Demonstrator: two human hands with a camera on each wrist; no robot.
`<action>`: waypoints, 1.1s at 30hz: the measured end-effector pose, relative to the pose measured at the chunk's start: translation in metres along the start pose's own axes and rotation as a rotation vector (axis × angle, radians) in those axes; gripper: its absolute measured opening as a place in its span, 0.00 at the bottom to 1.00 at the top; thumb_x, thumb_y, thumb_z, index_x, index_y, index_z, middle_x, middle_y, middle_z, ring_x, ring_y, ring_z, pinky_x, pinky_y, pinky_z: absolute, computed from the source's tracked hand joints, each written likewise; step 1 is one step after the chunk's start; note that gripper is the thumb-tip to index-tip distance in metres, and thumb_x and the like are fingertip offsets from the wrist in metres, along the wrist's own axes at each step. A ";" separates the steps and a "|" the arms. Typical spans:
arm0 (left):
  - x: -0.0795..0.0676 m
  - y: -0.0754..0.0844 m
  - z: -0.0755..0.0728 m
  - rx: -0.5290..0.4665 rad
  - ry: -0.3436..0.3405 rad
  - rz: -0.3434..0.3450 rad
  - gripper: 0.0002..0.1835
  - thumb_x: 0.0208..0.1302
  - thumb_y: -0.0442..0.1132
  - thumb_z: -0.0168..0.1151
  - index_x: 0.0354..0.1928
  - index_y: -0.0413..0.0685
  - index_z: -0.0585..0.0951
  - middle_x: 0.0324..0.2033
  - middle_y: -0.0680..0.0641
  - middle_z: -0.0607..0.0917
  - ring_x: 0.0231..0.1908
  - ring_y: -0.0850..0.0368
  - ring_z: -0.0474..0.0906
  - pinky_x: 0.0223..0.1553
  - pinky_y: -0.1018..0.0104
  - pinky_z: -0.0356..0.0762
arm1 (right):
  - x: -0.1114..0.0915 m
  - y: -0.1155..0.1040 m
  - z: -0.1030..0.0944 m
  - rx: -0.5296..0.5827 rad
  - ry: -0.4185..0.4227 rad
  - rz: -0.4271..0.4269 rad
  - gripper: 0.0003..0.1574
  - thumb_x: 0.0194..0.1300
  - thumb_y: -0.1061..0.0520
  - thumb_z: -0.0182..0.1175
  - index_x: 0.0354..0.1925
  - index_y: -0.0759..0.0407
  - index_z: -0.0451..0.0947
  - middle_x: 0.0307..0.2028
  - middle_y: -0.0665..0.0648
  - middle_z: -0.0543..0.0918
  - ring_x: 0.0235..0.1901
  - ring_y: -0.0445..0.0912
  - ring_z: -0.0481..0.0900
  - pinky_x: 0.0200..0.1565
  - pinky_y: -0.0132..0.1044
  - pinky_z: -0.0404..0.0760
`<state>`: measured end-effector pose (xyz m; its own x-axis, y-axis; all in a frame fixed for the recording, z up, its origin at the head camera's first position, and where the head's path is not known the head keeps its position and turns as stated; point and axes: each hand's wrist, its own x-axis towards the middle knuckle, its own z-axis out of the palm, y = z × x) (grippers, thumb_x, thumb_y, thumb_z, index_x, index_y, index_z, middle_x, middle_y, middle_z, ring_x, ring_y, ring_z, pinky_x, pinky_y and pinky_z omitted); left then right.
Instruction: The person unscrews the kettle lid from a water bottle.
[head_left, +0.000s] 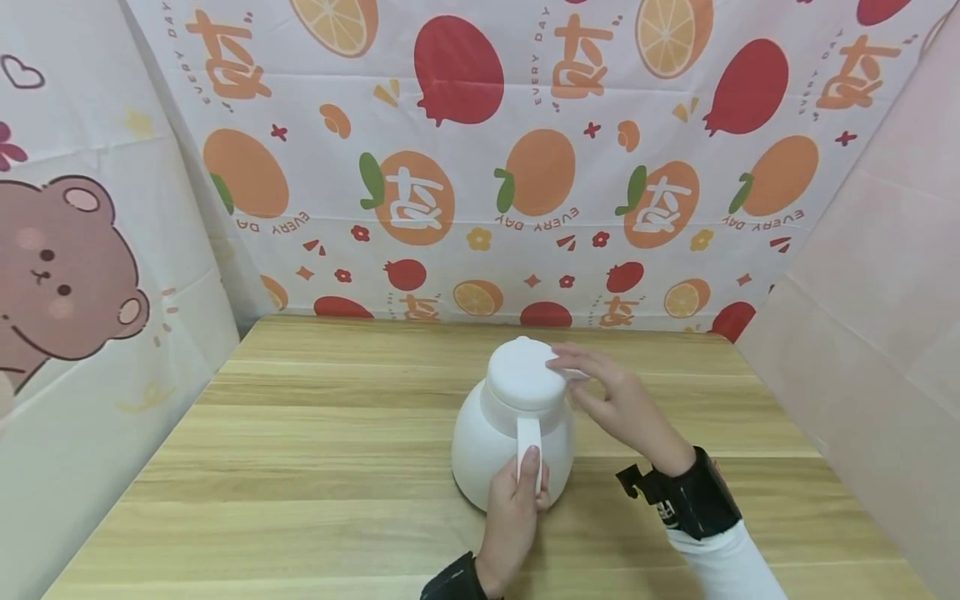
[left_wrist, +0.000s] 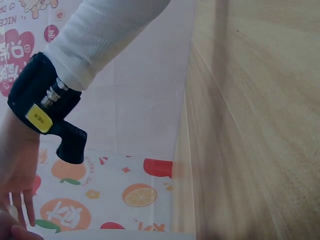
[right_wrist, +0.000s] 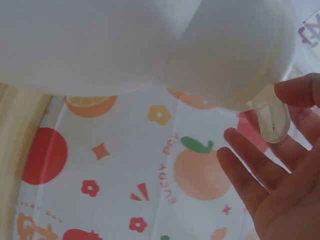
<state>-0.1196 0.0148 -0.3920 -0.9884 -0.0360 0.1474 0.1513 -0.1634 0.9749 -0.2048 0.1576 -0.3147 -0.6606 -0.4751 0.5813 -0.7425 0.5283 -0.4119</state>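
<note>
A white rounded jug stands upright on the wooden table, its white lid on top. My left hand grips the jug's handle, thumb lying along its near side. Up at the lid's right edge, my right hand reaches in from the right. Its fingers are loosely extended around a small tab that sticks out from the rim. In the right wrist view the thumb overlaps this tab, while other fingers spread out beyond it. Only a strip of the jug shows in the left wrist view.
The wooden table runs back to a fruit-printed cloth. A bear-printed cloth hangs on the left, and a pale cloth on the right. Each wrist wears a black camera band, one around the right wrist.
</note>
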 end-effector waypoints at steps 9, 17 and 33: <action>-0.003 0.003 0.000 -0.023 -0.003 -0.008 0.29 0.74 0.42 0.42 0.21 0.18 0.65 0.15 0.53 0.64 0.12 0.72 0.57 0.18 0.81 0.55 | 0.009 -0.002 0.006 -0.106 0.083 -0.073 0.16 0.54 0.67 0.63 0.44 0.62 0.83 0.51 0.67 0.85 0.59 0.60 0.74 0.59 0.59 0.74; -0.004 0.001 0.001 0.016 0.002 0.023 0.29 0.74 0.42 0.43 0.19 0.23 0.66 0.12 0.51 0.62 0.11 0.72 0.56 0.18 0.82 0.54 | 0.021 -0.034 0.032 -0.447 0.170 -0.247 0.25 0.47 0.45 0.70 0.42 0.57 0.83 0.46 0.59 0.88 0.49 0.52 0.82 0.47 0.49 0.83; -0.005 -0.001 0.001 0.016 0.009 0.010 0.29 0.73 0.45 0.44 0.20 0.24 0.67 0.11 0.52 0.62 0.12 0.71 0.56 0.19 0.82 0.54 | 0.008 -0.022 0.025 -0.361 0.157 -0.284 0.28 0.41 0.50 0.75 0.42 0.60 0.83 0.43 0.61 0.88 0.48 0.53 0.82 0.49 0.47 0.83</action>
<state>-0.1152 0.0163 -0.3933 -0.9868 -0.0460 0.1555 0.1606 -0.1471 0.9760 -0.1967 0.1245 -0.3183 -0.3918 -0.5392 0.7455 -0.7866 0.6166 0.0326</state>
